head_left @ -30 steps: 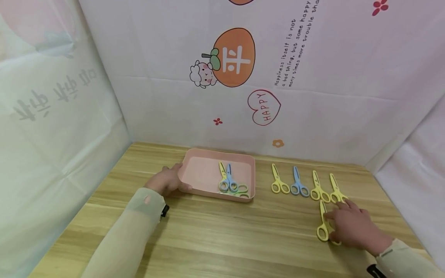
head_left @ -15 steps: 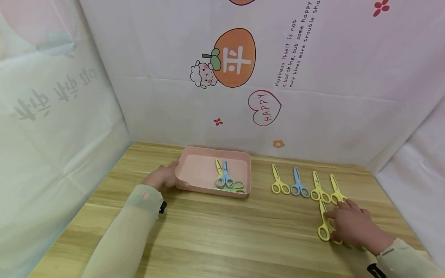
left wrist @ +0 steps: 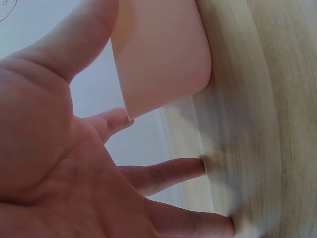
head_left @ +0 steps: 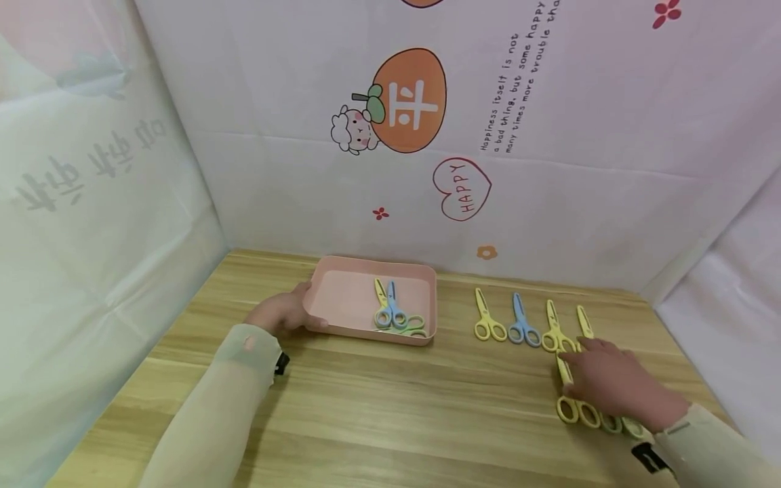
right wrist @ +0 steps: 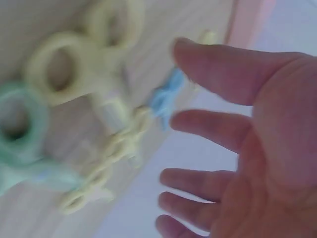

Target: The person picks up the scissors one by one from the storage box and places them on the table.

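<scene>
My left hand (head_left: pixel 282 312) holds the left end of a shallow pink tray (head_left: pixel 366 333), thumb at its front wall and a finger at the far corner; other fingers spread apart in the left wrist view (left wrist: pixel 89 148). Inside lie yellow scissors (head_left: pixel 380 293), blue scissors (head_left: pixel 392 305) and green scissors (head_left: pixel 417 321). My right hand (head_left: pixel 616 383) hovers over the scissors on the right, fingers extended, nothing between them in the right wrist view (right wrist: pixel 267 134). Beneath it are yellow scissors (head_left: pixel 567 410) and green scissors (head_left: pixel 612 424), partly hidden.
A back row holds yellow scissors (head_left: pixel 485 318), blue scissors (head_left: pixel 521 322), more yellow scissors (head_left: pixel 552 325) and another yellow pair (head_left: pixel 584 322) partly covered by the right hand. A printed cloth (head_left: pixel 342 217) stands along the wooden table's (head_left: pixel 396 413) rear edge.
My left hand and the pink tray have shifted slightly left and back, with the scissors inside. My right hand has moved a little left and up, uncovering the handles of the nearer yellow and green scissors.
</scene>
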### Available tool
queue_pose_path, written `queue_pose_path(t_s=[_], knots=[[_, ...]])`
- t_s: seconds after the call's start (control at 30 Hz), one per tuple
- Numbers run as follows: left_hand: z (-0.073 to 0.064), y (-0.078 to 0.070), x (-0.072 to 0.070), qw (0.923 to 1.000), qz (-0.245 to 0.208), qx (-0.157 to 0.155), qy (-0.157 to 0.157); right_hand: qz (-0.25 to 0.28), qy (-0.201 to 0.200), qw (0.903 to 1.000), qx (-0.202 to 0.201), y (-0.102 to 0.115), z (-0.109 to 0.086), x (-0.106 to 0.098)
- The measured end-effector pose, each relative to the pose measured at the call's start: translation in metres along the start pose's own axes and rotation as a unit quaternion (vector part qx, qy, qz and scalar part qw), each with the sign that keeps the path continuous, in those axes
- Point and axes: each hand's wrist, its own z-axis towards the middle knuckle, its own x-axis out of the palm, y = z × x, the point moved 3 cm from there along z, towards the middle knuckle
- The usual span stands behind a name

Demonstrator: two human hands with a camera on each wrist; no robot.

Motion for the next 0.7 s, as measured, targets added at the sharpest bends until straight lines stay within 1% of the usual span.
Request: queue_pose_path(t_s=[0.1,0.2,0.23,0.3,0.37,0.43,0.5,0.57,0.63,0.7], knots=[[0.0,0.001,0.001,1.0,0.0,-0.001,-0.001,0.029,-0.038,0.9984,-0.03,0.031,0.022,-0.013],[-0.001,0.001,0.002,1.0,-0.002,0.001,-0.004,0.082,-0.062,0.9912,-0.084,0.072,0.05,-0.016],[-0.002,0.002,0.002,1.0,-0.005,0.001,-0.005,0.099,-0.058,0.9882,-0.101,0.088,0.06,-0.015],[-0.003,0.003,0.003,0.9999,-0.015,0.004,-0.007,0.117,-0.036,0.9833,-0.134,0.12,0.079,-0.01],[-0.004,0.003,0.003,0.9997,-0.022,0.006,-0.009,0.121,-0.005,0.9798,-0.159,0.15,0.094,-0.005],[-0.004,0.002,0.004,0.9996,-0.024,0.012,-0.009,0.116,0.022,0.9781,-0.171,0.174,0.107,0.0],[-0.005,0.002,0.004,0.9996,-0.022,0.014,-0.012,0.106,0.038,0.9781,-0.175,0.192,0.119,0.006],[-0.006,0.001,0.003,0.9995,-0.025,0.017,-0.013,0.1,0.047,0.9785,-0.174,0.203,0.13,0.01],[-0.006,0.001,0.002,0.9993,-0.031,0.015,-0.013,0.103,0.054,0.9789,-0.168,0.209,0.141,0.012],[-0.006,0.001,0.001,0.9992,-0.038,0.009,-0.011,0.109,0.053,0.9798,-0.159,0.21,0.152,0.013]])
